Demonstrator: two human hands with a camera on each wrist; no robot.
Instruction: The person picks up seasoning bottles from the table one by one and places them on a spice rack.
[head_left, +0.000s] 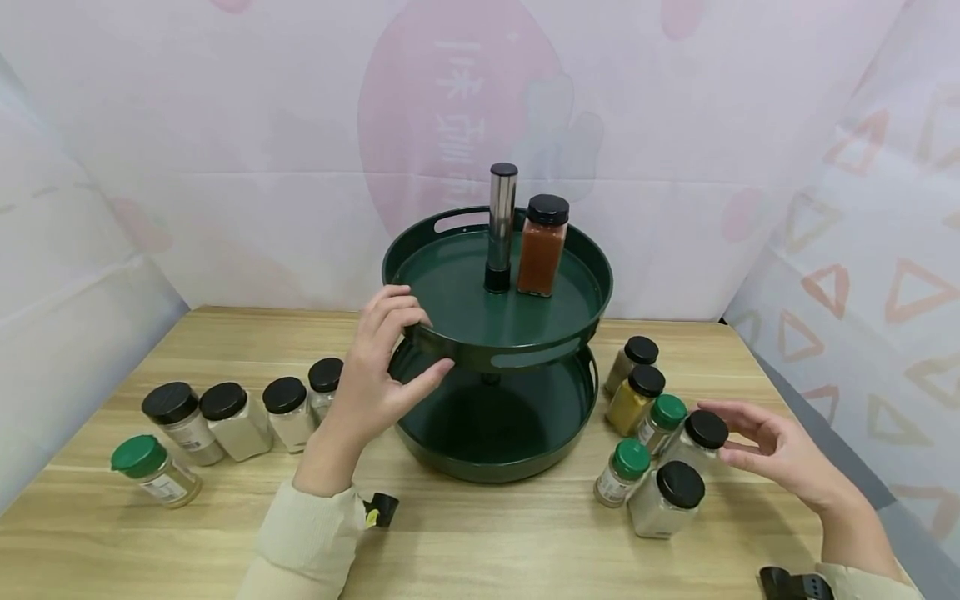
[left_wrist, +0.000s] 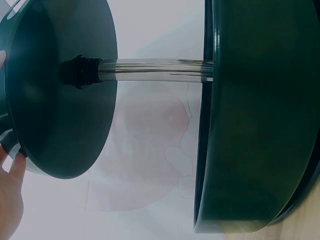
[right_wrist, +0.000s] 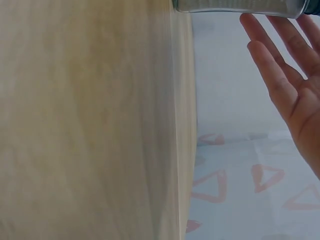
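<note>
Ref = two-tier green stand; L/R as the person has them.

- Nearest: cream L sleeve, L-front of stand.
- R-front of stand, on tabletop: big blk-lid jar, pale fill; small grn-lid jar just beside it, stand side.
- L-front of stand, well apart: leftmost grn-lid jar. Row of 4 blk-lid jars runs from it twd stand; last partly hidden by L arm.
- R of stand: R hand released, fingers relaxed, thumb & fingers about a clear jar w/ blk lid, standing on tabletop. Contact: can't tell.
- Farther back, R of stand: second grn-lid jar, yellow-filled jar, then rear blk-lid jar.
- At stand: L hand grasping upper tray by its L-front rim, fingers over edge, thumb agst outer wall. Lower tray directly beneath.
- On upper tray: red spice jar, blk lid, upright, just R of stand's steel post.
- Behind stand: white backdrop, pink print.
</note>
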